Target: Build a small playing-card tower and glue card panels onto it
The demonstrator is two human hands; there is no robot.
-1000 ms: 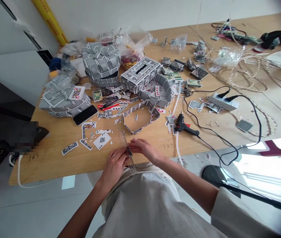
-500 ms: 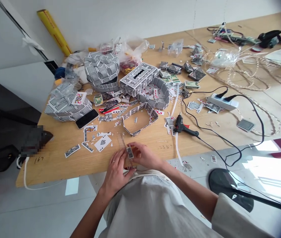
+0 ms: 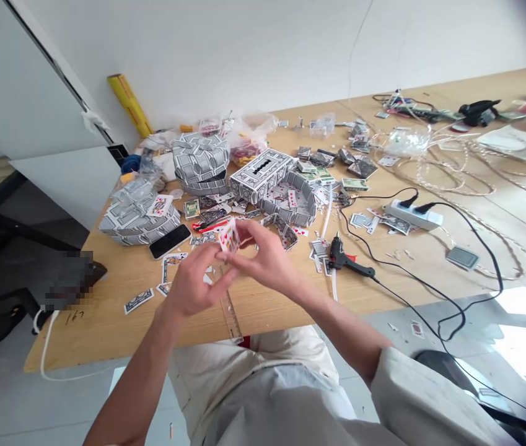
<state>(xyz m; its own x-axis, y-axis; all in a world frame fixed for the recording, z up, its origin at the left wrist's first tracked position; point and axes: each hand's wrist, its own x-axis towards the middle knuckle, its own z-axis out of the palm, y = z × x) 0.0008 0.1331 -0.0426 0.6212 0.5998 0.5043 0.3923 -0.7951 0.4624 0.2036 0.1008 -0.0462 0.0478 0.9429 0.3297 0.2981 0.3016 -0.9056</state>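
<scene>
A small playing card (image 3: 229,236), folded or cut down, is raised above the table with its printed face showing. My right hand (image 3: 267,257) pinches it between thumb and fingers from the right. My left hand (image 3: 197,279) meets its lower left edge with the fingertips, the thumb lower down. Below the hands a clear ruler (image 3: 231,316) lies flat, reaching the front edge. Behind my right hand, partly hidden, is a low frame made of cards (image 3: 285,232). A cut card piece (image 3: 139,301) lies to the left.
Card-covered boxes (image 3: 139,223) and a slotted card box (image 3: 263,173) stand behind. A phone (image 3: 170,241) and a red-handled cutter (image 3: 211,224) lie left of centre. To the right are a glue gun (image 3: 349,259), its cable and a power strip (image 3: 414,214).
Both hands have risen off the table with the card, now tilted to show its printed face. The ruler, earlier under the hands, is uncovered. The view has tipped upward.
</scene>
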